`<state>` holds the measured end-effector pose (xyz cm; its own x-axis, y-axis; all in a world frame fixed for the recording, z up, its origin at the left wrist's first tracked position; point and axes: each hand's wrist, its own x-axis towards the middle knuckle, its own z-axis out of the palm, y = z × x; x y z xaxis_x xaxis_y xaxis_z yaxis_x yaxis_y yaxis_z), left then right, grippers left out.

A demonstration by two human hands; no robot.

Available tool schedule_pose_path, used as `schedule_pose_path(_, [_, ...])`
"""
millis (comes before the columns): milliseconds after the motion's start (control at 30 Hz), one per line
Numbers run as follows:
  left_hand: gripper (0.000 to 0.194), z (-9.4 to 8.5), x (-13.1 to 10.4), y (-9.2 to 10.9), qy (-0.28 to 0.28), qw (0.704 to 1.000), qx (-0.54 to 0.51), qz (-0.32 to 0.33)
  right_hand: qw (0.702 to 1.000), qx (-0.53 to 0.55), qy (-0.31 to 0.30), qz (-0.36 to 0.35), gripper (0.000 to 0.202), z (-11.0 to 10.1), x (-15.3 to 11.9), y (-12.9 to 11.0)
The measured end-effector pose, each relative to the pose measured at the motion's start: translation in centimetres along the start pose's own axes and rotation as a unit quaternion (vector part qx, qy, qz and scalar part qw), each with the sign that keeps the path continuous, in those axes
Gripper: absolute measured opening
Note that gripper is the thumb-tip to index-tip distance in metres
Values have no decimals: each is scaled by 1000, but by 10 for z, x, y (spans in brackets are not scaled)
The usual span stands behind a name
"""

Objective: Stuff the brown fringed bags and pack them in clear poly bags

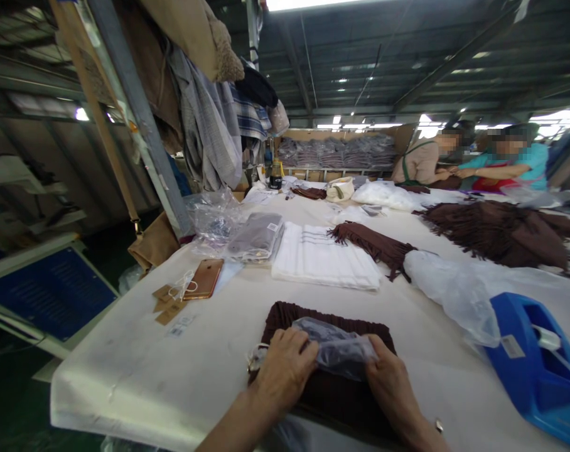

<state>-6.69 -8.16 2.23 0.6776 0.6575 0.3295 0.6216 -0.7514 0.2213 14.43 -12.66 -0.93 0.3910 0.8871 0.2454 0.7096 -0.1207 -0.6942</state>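
A folded dark brown fringed-type cloth [332, 314] lies on the table right in front of me. Across its middle stretches a clear plastic bag [339, 353], bunched at its edge. My left hand [287, 364] presses on the cloth with curled fingers closed on the bag's left end. At the other end, my right hand [389, 371] grips the plastic between thumb and fingers. Beside my left wrist, a small string with a tag [257, 356] shows at the cloth's edge. The lower part of the cloth is partly hidden by my hands and forearms.
Beyond the brown cloth lie a folded white cloth [323, 257], a bagged grey garment [255, 236] and a phone [204, 279] on brown tags. A blue tape dispenser-like holder [525, 370] stands right. Two people [506, 166] work at the far right near brown fringed scarves [501, 232].
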Motion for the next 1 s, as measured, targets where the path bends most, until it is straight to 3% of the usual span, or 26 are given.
schedule_pose_path(100, [27, 14, 1, 5, -39, 993, 105, 30, 995, -46, 92, -9, 31, -15, -6, 2])
schedule_pose_path(167, [31, 16, -1, 8, -46, 992, 116, 31, 975, -71, 183, -103, 30, -22, -13, -6])
schedule_pose_path(200, [32, 14, -2, 9, -51, 992, 110, 30, 960, -81, 200, -181, 27, -23, -17, -12])
schedule_pose_path(300, [34, -3, -4, 4, -49, 999, 8, 13, 891, -130, 138, -412, 30, -8, -25, -26])
schedule_pose_path(367, [30, -17, -5, -8, -7, 993, -107, -49, 855, -186, 112, -471, 31, 9, -27, -27])
schedule_pose_path(467, [24, -30, -6, -35, 51, 954, -208, -212, 851, -227, 115, -459, 34, 30, -28, -16])
schedule_pose_path(533, [23, -30, -5, -49, 41, 934, -225, -274, 853, -227, 112, -457, 35, 36, -28, -9])
schedule_pose_path(667, [13, -16, 3, -52, -11, 918, -269, -292, 848, -228, 112, -465, 36, 35, -28, -4])
schedule_pose_path(767, [8, -12, 10, -44, -6, 903, -303, -304, 850, -232, 108, -460, 36, 33, -28, -4])
schedule_pose_path(867, [10, -19, 10, -47, 51, 886, -313, -338, 855, -224, 106, -456, 37, 33, -29, -4])
schedule_pose_path(1000, [21, -29, -8, -70, 164, 845, -266, -434, 857, -215, 101, -457, 40, 34, -28, 0])
